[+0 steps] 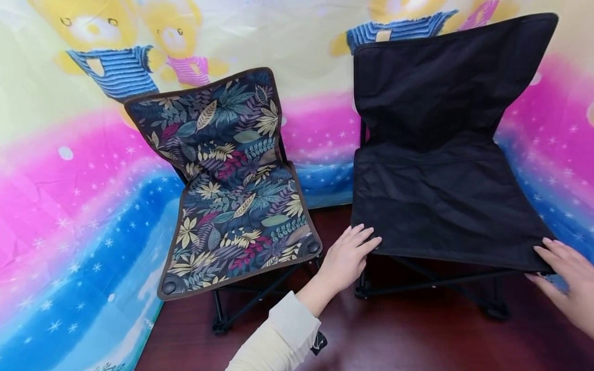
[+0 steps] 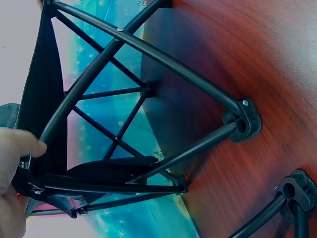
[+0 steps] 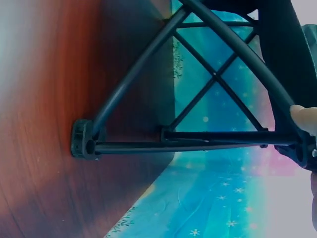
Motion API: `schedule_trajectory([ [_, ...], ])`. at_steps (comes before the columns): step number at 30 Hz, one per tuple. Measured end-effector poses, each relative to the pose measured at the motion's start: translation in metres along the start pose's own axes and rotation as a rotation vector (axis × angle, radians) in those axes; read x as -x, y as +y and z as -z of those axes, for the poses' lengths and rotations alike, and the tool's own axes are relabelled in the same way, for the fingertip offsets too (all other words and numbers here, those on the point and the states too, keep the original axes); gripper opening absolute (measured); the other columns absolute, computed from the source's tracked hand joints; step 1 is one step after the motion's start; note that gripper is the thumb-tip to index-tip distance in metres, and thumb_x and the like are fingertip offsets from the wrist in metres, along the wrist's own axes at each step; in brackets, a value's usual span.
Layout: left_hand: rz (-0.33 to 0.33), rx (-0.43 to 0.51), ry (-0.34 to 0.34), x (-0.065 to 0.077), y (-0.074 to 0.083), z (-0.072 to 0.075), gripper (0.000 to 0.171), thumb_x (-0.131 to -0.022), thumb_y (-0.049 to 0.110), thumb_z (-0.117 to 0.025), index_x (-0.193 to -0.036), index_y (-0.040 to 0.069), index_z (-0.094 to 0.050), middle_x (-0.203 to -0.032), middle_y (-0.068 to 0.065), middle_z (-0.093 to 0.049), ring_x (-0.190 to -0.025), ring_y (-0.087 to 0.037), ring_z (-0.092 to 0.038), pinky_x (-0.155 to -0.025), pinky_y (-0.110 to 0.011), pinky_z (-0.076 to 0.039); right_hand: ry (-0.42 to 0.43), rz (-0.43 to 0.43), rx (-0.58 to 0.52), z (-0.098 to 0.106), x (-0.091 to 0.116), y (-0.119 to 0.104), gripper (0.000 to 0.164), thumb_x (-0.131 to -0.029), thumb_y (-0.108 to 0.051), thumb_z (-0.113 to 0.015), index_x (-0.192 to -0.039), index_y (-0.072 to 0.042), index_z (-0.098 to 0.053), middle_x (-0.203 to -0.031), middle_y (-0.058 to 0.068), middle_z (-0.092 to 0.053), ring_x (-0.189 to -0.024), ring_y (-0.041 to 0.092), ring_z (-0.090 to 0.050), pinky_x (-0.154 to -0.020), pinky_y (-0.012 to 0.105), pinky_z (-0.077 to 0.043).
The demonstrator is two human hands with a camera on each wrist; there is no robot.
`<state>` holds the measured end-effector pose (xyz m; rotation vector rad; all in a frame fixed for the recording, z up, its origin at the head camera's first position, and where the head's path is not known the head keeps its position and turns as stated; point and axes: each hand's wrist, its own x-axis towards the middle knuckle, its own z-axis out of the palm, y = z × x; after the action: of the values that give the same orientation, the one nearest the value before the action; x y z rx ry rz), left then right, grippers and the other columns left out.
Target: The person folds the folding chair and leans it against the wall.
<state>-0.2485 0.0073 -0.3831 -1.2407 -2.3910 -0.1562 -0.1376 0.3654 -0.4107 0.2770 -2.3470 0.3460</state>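
A black folding chair stands unfolded on the right in the head view, its fabric seat and back spread out. My left hand grips the seat's front left corner, fingers on top of the fabric. In the left wrist view its thumb lies against the frame by that corner. At the front right corner, my right hand holds the edge with fingers above and thumb below. Crossed black tubes show under the seat in the right wrist view, ending in a plastic foot on the floor.
A smaller folding chair with a leaf pattern stands unfolded on the left. Both chairs are on a dark red wood-grain surface. A printed cloth backdrop with teddy bears hangs close behind and beside them. A small black piece shows beside my left sleeve.
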Motion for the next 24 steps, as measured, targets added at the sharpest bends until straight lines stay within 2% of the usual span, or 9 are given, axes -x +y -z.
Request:
schedule_trajectory([
  [3,0.001,-0.007,0.024,0.0,-0.002,-0.001,0.04,-0.081,0.011,-0.058,-0.12,0.021,-0.054,-0.125,-0.001,-0.046,-0.12,-0.015,-0.035,-0.102,-0.027,-0.018,0.035,0.027,-0.039,-0.002,0.001,0.003,0.074,-0.084,-0.052,-0.026,-0.123,0.009,-0.04,-0.118,0.036,-0.038,-0.125,0.03,-0.021,-0.102,0.044,-0.014],
  [7,0.003,0.026,0.057,0.0,-0.003,-0.002,0.038,-0.082,0.007,-0.055,-0.117,0.021,-0.056,-0.123,-0.002,-0.048,-0.118,-0.014,-0.037,-0.101,-0.026,-0.02,0.064,0.04,-0.08,-0.004,0.002,0.007,0.066,-0.085,-0.049,-0.028,-0.13,-0.002,-0.037,-0.127,0.027,-0.035,-0.126,0.021,-0.021,-0.102,0.042,-0.015],
  [10,0.001,0.01,0.097,0.002,-0.004,-0.005,0.038,-0.082,0.005,-0.056,-0.116,0.02,-0.056,-0.122,-0.002,-0.05,-0.117,-0.014,-0.039,-0.1,-0.025,-0.022,0.086,0.056,-0.1,-0.007,0.001,0.009,0.065,-0.085,-0.049,-0.03,-0.128,-0.001,-0.04,-0.13,0.019,-0.034,-0.126,0.015,-0.022,-0.102,0.039,-0.017],
  [15,0.008,-0.009,0.153,0.005,-0.005,-0.009,0.037,-0.08,0.004,-0.059,-0.114,0.018,-0.058,-0.119,-0.001,-0.052,-0.115,-0.011,-0.042,-0.098,-0.022,-0.023,0.071,0.059,-0.085,-0.009,0.005,0.013,0.069,-0.087,-0.049,-0.028,-0.124,0.008,-0.04,-0.119,0.034,-0.039,-0.126,0.021,-0.022,-0.102,0.042,-0.016],
  [16,0.008,-0.004,0.162,0.005,-0.006,-0.01,0.036,-0.08,0.004,-0.059,-0.113,0.017,-0.059,-0.118,-0.001,-0.052,-0.114,-0.011,-0.042,-0.098,-0.022,-0.024,0.072,0.062,-0.083,-0.009,0.005,0.014,0.069,-0.087,-0.048,-0.027,-0.124,0.008,-0.04,-0.119,0.034,-0.039,-0.126,0.02,-0.022,-0.102,0.042,-0.016],
  [18,0.005,0.011,0.186,0.005,-0.006,-0.01,0.034,-0.079,0.004,-0.059,-0.111,0.015,-0.06,-0.117,-0.001,-0.054,-0.113,-0.011,-0.043,-0.098,-0.021,-0.024,0.081,0.069,-0.09,-0.01,0.006,0.015,0.067,-0.088,-0.047,-0.027,-0.125,0.007,-0.04,-0.128,0.024,-0.036,-0.126,0.017,-0.022,-0.102,0.04,-0.016],
  [20,-0.002,0.026,0.208,0.005,-0.007,-0.011,0.033,-0.079,0.003,-0.06,-0.11,0.013,-0.06,-0.116,-0.001,-0.054,-0.113,-0.011,-0.043,-0.098,-0.021,-0.024,0.104,0.09,-0.106,-0.01,0.006,0.017,0.063,-0.09,-0.045,-0.025,-0.125,0.005,-0.041,-0.134,0.005,-0.031,-0.125,0.011,-0.022,-0.102,0.037,-0.017],
  [22,-0.009,0.054,0.223,0.006,-0.008,-0.012,0.033,-0.079,0.003,-0.06,-0.11,0.012,-0.06,-0.116,-0.002,-0.054,-0.113,-0.011,-0.043,-0.098,-0.021,-0.024,0.142,0.12,-0.133,-0.011,0.006,0.02,0.06,-0.091,-0.043,-0.026,-0.125,0.003,-0.043,-0.131,-0.011,-0.029,-0.123,0.006,-0.024,-0.102,0.031,-0.018],
  [24,-0.019,0.091,0.238,0.006,-0.009,-0.012,0.033,-0.078,0.001,-0.06,-0.11,0.01,-0.06,-0.116,-0.003,-0.054,-0.113,-0.012,-0.043,-0.098,-0.021,-0.024,0.169,0.146,-0.153,-0.012,0.006,0.023,0.057,-0.092,-0.041,-0.026,-0.124,0.002,-0.044,-0.129,-0.018,-0.028,-0.122,0.004,-0.025,-0.102,0.027,-0.018],
])
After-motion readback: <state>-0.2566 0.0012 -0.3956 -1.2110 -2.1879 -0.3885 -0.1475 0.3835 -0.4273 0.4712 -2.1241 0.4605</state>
